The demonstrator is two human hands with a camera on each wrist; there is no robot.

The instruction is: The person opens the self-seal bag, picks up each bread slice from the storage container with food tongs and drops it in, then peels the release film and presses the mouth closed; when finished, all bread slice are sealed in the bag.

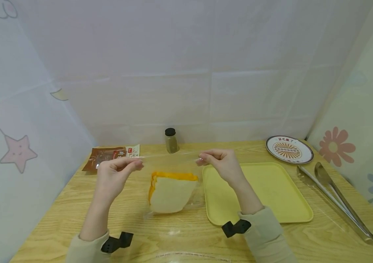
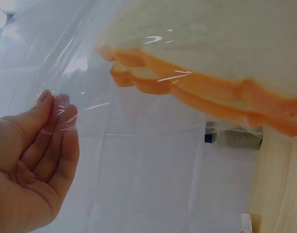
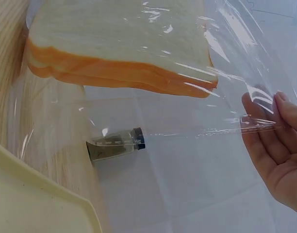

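A clear plastic bag (image 1: 170, 160) is stretched between the two hands above the table, with white sliced bread (image 1: 173, 193) with an orange-brown crust inside it. My left hand (image 1: 112, 179) pinches one upper corner between thumb and fingers. At the opposite corner, my right hand (image 1: 224, 166) pinches the film the same way. The left wrist view has the bread (image 2: 216, 53) behind shiny film, beside the left hand (image 2: 37, 160). In the right wrist view at least two stacked slices (image 3: 124, 63) show, with the right hand (image 3: 279, 145) at the bag's edge.
A yellow tray (image 1: 265, 190) lies to the right on the wooden table (image 1: 74, 215). Beyond it are a patterned plate (image 1: 288, 149) and metal tongs (image 1: 338, 204). A black-capped jar (image 1: 171, 141) stands at the back, and brown packets (image 1: 104, 155) lie back left.
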